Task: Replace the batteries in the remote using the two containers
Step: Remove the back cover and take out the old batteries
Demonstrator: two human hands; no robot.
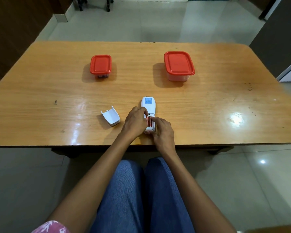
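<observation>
A white remote [148, 103] lies face down near the table's front edge, its battery bay uncovered. A red battery [149, 121] sits in the bay. My left hand [135, 122] curls over the bay from the left, fingertips pinching the battery's far end. My right hand [163, 132] grips the remote's near end from the right. The white battery cover [110, 116] lies loose on the table, left of my hands. A small red-lidded container [100, 65] with dark items inside stands at the back left. A larger red-lidded container [178, 64] stands at the back right.
The wooden table [57, 98] spans the view, its front edge just beneath my wrists. My knees in blue trousers [141, 190] sit below it. Tiled floor [158, 19] lies beyond, with dark furniture [279, 39] at the right.
</observation>
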